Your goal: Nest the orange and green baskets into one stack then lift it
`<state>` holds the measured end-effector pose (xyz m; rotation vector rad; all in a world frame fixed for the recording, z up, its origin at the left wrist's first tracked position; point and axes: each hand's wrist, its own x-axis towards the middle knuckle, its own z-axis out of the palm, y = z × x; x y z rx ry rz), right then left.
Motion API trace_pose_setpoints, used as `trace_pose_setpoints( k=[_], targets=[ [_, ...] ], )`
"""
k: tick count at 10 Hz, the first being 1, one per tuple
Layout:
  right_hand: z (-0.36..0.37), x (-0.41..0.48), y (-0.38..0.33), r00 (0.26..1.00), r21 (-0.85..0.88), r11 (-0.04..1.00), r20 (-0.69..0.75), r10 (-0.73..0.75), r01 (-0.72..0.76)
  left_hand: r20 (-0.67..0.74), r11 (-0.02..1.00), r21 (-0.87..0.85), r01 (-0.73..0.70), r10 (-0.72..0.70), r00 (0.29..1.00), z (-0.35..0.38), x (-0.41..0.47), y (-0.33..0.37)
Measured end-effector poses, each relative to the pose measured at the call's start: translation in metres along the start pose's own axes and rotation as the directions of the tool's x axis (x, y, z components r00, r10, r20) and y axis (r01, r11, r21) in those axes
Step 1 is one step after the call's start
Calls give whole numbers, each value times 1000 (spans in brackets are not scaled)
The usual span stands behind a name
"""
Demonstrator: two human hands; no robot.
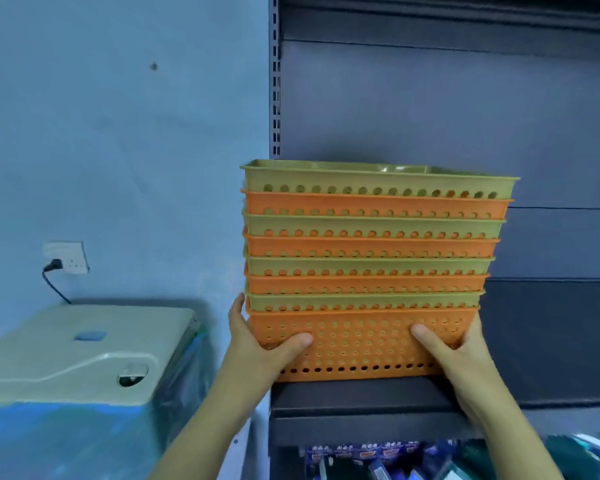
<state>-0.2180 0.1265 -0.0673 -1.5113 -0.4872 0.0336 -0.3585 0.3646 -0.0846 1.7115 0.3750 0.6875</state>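
Eight perforated plastic baskets, alternating green and orange, form one nested stack (371, 265) at the dark metal shelf (354, 396), its bottom orange basket clasped at both ends by the left hand (260, 344) and right hand (454, 351), thumbs pressed flat across the dotted front wall.

eight baskets in the stack (371, 268), alternating olive-green and orange all the way down: green on top (378, 181), orange at the bottom (361, 344). every wall is dotted with rows of round holes, and the bottom orange one shows a full grid of them. behind, a pale blue wall (118, 133) and dark grey shelving (430, 109). off left, a cream-coloured machine (84, 348) over blue plastic wrap (66, 441), and a white socket (66, 257) with a black plug.
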Motion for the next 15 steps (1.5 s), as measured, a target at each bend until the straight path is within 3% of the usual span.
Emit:
trace_pose_setpoints(
  k=[1, 2, 6, 12, 14, 15],
  targets=[
    [1, 0, 1, 995, -87, 994, 74, 74, -67, 94, 997, -12, 82, -80, 992, -10, 13, -9],
    [-6, 15, 0, 979, -215, 971, 150, 141, -107, 177, 997, 32, 68, -73, 982, -14, 28, -12],
    [-21, 79, 16, 949, -295, 946, 240, 206, -131, 104, 995, 92, 36, -46, 994, 14, 69, -15],
    [-33, 147, 52, 957, -339, 937, 234, 172, -85, 38, 974, 195, 118, -128, 991, 55, 115, -10],
    [-39, 140, 35, 928, -307, 939, 279, 247, -157, -12, 930, 328, 164, -169, 986, 56, 102, -3],
    [-52, 123, 33, 957, -311, 940, 200, 209, -141, -129, 912, 337, 232, -199, 971, 43, 79, -8]
  ],
)
